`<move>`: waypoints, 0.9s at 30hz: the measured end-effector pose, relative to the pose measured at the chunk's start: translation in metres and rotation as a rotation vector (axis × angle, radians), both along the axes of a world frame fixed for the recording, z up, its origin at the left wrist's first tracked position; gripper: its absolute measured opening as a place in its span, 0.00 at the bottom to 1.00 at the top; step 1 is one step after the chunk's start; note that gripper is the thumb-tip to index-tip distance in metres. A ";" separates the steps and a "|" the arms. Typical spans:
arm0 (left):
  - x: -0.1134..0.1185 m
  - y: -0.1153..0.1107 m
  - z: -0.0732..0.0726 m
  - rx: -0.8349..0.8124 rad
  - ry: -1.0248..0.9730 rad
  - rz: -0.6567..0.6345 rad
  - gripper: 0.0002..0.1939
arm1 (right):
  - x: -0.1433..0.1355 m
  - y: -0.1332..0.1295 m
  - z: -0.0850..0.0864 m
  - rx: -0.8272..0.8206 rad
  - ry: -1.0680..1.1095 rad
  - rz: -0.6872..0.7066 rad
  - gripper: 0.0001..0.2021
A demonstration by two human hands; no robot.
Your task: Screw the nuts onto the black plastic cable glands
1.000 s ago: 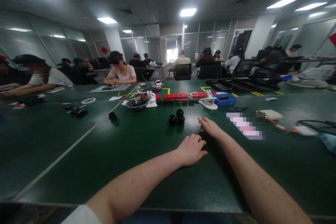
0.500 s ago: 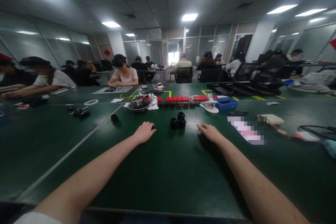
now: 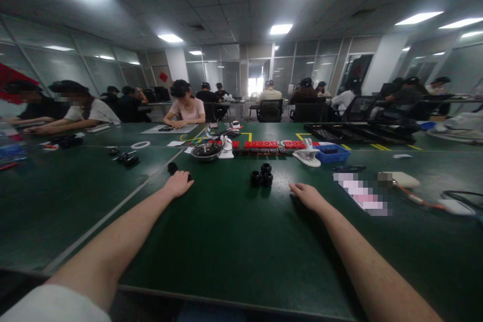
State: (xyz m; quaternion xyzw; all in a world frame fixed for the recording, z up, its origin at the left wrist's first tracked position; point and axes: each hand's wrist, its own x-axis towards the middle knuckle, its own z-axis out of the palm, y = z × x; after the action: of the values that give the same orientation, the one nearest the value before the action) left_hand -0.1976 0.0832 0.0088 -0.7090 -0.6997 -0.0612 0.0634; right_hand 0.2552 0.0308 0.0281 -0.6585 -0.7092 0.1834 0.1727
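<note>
My left hand (image 3: pixel 178 184) is low over the green table, its fingers curled. A dark patch shows at its fingertips, too small to name. Just behind that hand a short black round part (image 3: pixel 172 167) stands on the table, partly covered by the fingers. Three shiny black round ring-like parts (image 3: pixel 260 176) are grouped close together in the middle, between my hands and touching neither. My right hand (image 3: pixel 306 195) rests on the table to the right of this group, fingers loosely stretched, with nothing seen in it.
Behind lie a metal bowl (image 3: pixel 206 151), white stands, red blocks (image 3: pixel 261 144) and a blue tray (image 3: pixel 333 153). A phone-like slab (image 3: pixel 360 193) and cabled devices are at the right. Small black pieces (image 3: pixel 128 159) lie left. Several people sit farther off.
My left hand has moved left, from beside the black group to the lone black round part. My right hand stays nearly in place. The view has turned slightly left.
</note>
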 end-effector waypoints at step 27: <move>-0.071 0.038 0.075 0.373 -0.203 0.313 0.23 | -0.001 0.004 -0.002 -0.006 -0.037 0.028 0.20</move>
State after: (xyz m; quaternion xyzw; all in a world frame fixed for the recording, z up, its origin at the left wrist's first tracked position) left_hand -0.2687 0.1214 0.0833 -0.5583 -0.7803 -0.2493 0.1312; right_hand 0.2539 0.0347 0.0264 -0.6522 -0.7210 0.1758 0.1550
